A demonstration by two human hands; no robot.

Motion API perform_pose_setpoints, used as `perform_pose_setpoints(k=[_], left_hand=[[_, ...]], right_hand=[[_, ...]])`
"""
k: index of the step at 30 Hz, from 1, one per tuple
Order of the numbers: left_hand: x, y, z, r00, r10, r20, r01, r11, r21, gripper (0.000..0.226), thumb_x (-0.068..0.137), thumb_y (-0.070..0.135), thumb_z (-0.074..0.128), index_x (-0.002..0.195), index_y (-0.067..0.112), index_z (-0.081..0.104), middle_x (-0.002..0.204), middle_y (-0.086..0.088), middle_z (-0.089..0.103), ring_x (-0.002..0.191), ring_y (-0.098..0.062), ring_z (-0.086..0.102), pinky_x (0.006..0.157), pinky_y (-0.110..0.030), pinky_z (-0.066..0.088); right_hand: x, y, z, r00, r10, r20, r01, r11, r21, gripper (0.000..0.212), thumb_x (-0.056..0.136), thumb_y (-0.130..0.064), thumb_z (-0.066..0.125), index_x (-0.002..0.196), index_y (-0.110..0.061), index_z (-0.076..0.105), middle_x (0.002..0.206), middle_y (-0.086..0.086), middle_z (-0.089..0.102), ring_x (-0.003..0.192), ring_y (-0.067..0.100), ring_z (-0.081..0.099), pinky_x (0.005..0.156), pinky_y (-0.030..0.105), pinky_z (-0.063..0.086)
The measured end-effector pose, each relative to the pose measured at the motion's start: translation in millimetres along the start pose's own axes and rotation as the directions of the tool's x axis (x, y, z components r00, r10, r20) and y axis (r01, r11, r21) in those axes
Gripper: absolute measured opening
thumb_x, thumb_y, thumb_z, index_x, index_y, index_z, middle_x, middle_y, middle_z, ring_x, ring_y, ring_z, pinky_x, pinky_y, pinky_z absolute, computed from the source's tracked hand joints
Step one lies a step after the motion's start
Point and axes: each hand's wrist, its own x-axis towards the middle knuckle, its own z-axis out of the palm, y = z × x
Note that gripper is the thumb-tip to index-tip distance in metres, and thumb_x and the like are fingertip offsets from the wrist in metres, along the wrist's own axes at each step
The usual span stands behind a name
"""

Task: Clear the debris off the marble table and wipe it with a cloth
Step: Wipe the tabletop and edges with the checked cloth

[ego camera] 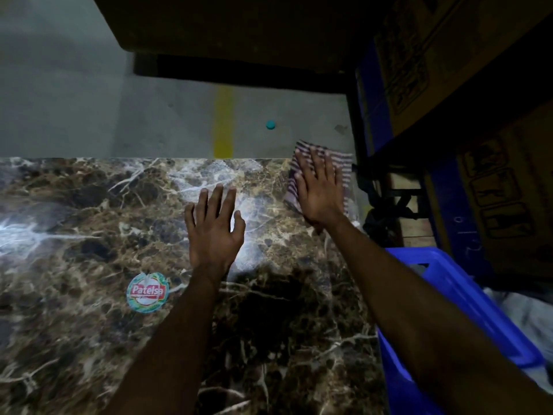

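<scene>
Your striped cloth point(321, 172) lies at the far right corner of the marble table point(89, 235), and your right hand point(318, 190) presses it flat with straight fingers. Your left hand point(214, 232) rests beside it, fingers spread, holding nothing. A round sticker point(147, 292) sits nearer you; a blue crate point(466, 319) stands just right of the table

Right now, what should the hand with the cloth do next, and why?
Probably slide the cloth toward the sticker. The right hand presses it flat at the table's far right corner, so most of the marble is not yet covered. The left hand lies open.
</scene>
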Motion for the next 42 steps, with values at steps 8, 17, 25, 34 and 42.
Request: perform_pose_setpoints(k=[8, 17, 25, 34, 42], left_hand=[[-0.9, -0.8, 0.1, 1.0, 0.006, -0.028, -0.006, 1.0, 0.022, 0.055, 0.101, 0.038, 0.046, 0.155, 0.029, 0.042, 0.162, 0.0, 0.038, 0.153, -0.027, 0.028, 0.12, -0.053, 0.023], [-1.2, 1.0, -2.1, 1.0, -0.001, -0.028, 0.0, 1.0, -0.022, 0.055, 0.1, 0.04, 0.044, 0.155, 0.033, 0.042, 0.163, 0.003, 0.038, 0.154, -0.023, 0.026, 0.121, -0.051, 0.02], [-1.8, 0.8, -1.4, 0.998, 0.004, -0.059, -0.007, 0.999, -0.046, 0.055, 0.099, 0.04, 0.045, 0.153, 0.031, 0.044, 0.161, 0.0, 0.04, 0.152, -0.025, 0.027, 0.12, -0.05, 0.019], [-1.2, 4.9, -9.1, 0.999, -0.008, -0.034, 0.006, 0.998, -0.06, 0.055, 0.099, 0.041, 0.043, 0.153, 0.03, 0.045, 0.161, -0.001, 0.04, 0.152, -0.026, 0.028, 0.12, -0.05, 0.017], [-0.5, 2.6, -5.9, 0.999, -0.017, -0.034, 0.015, 0.999, -0.047, 0.053, 0.1, 0.038, 0.049, 0.152, 0.029, 0.046, 0.16, 0.0, 0.041, 0.152, -0.026, 0.029, 0.121, -0.051, 0.019]], right_hand=[[0.3, -83.3, 8.7, 0.974, -0.221, 0.038, 0.219, 0.974, 0.049, 0.058, 0.109, -0.049, 0.02, 0.164, -0.035, 0.018, 0.173, 0.001, 0.014, 0.16, 0.032, 0.009, 0.127, 0.055, 0.009], [4.9, 1.3, -0.8, 0.99, -0.143, 0.014, 0.142, 0.988, 0.069, 0.056, 0.11, -0.047, 0.02, 0.164, -0.037, 0.017, 0.173, 0.0, 0.013, 0.16, 0.029, 0.01, 0.127, 0.048, 0.006], [-59.1, 49.6, -3.6, 0.998, 0.058, -0.032, -0.057, 0.998, 0.037, 0.058, 0.111, -0.046, 0.025, 0.166, -0.03, 0.014, 0.173, 0.004, 0.012, 0.16, 0.026, 0.011, 0.128, 0.046, 0.015], [-182.5, 16.3, -0.2, 0.998, 0.058, 0.014, -0.059, 0.995, 0.08, 0.059, 0.111, -0.044, 0.031, 0.166, -0.03, 0.013, 0.174, 0.004, 0.009, 0.16, 0.025, 0.006, 0.125, 0.052, 0.018], [-203.2, 46.3, 1.5, 0.992, 0.11, 0.061, -0.111, 0.994, 0.008, 0.061, 0.11, -0.045, 0.026, 0.166, -0.027, 0.01, 0.174, 0.005, 0.004, 0.161, 0.026, 0.003, 0.125, 0.053, 0.02]])
